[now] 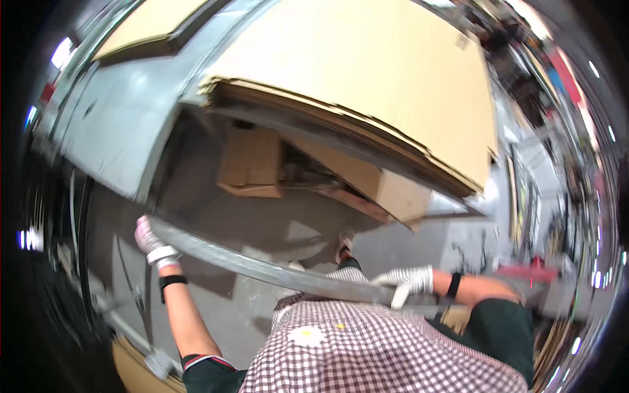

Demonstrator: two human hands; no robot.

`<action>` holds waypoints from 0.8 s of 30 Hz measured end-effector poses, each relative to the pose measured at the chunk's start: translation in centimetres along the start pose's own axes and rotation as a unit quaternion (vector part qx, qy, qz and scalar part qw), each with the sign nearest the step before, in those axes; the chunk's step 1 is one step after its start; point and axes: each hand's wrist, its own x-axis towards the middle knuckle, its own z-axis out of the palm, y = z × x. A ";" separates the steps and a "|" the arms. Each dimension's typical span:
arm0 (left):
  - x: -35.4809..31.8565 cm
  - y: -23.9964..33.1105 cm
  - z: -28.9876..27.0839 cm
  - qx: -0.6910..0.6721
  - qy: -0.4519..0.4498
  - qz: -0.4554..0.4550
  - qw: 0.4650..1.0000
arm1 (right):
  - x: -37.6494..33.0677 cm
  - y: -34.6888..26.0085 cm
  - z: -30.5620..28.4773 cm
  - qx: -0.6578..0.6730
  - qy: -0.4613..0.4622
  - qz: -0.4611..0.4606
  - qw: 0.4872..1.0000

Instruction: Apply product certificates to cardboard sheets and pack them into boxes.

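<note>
Your hands grip long grey metal strip [262, 268]: left hand [152, 241] on mid-left end, right hand [407, 283] lower right; long axis slopes down-right.

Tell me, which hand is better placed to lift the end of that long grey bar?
Probably the left hand: it grips the long grey bar right at its end, while the right hand holds it further along, near the checked apron.

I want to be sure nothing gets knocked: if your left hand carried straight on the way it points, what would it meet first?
The left hand, gloved and gripping the end of the long grey metal bar, points up-left. The first thing in that line looks like the edge of the grey worktable, though depth is hard to judge.
</note>
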 end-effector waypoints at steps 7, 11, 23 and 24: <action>10.2 7.0 1.7 0.033 -0.072 -0.066 0.995 | -14.1 -2.5 1.6 -0.056 0.310 0.287 0.905; 13.1 7.6 3.6 -0.018 -0.089 -0.094 0.991 | -26.5 11.1 -1.2 -0.249 0.396 0.411 0.782; 14.8 7.5 12.0 0.071 -0.107 0.011 0.992 | -32.5 27.9 -10.4 0.339 0.890 -0.104 0.285; 12.6 8.0 14.5 0.011 -0.074 -0.165 0.983 | -31.6 29.1 -11.4 0.391 0.882 -0.141 0.220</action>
